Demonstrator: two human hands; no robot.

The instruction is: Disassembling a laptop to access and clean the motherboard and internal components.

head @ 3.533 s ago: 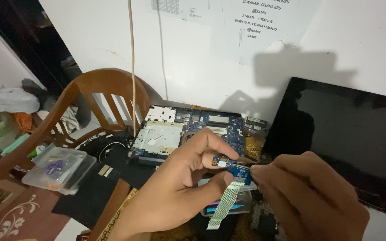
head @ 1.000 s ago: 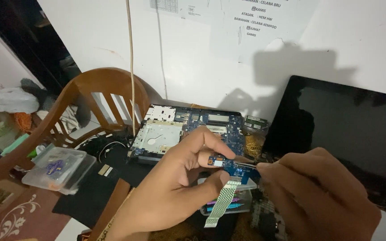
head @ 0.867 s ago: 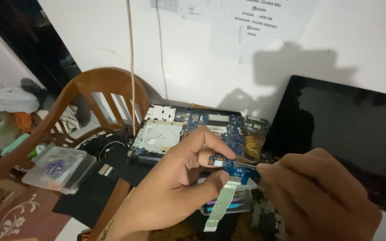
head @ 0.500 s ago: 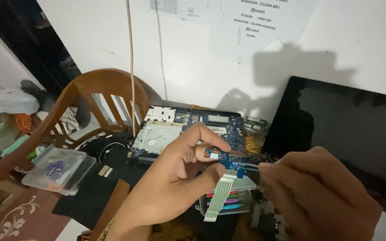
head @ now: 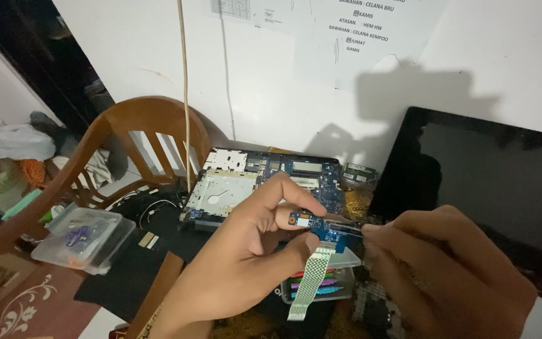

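Observation:
My left hand [head: 246, 257] pinches a small blue circuit board [head: 324, 229] between thumb and fingers, held up in front of me. A flat ribbon cable [head: 308, 282] hangs down from the board. My right hand [head: 446, 270] is closed on a thin dark tool [head: 346, 227] whose tip touches the board's right end. Behind the hands an opened laptop base with its blue motherboard [head: 265, 182] lies against the wall.
A dark laptop screen panel [head: 490, 176] leans on the wall at right. A wooden chair [head: 120, 150] stands at left, with clear plastic boxes [head: 83, 235] and loose cables beside it. A small clear box of coloured picks [head: 321, 285] sits under the hands.
The board and both hands have shifted slightly; the left fingers re-gripped the board and the tool tip stays at its right end.

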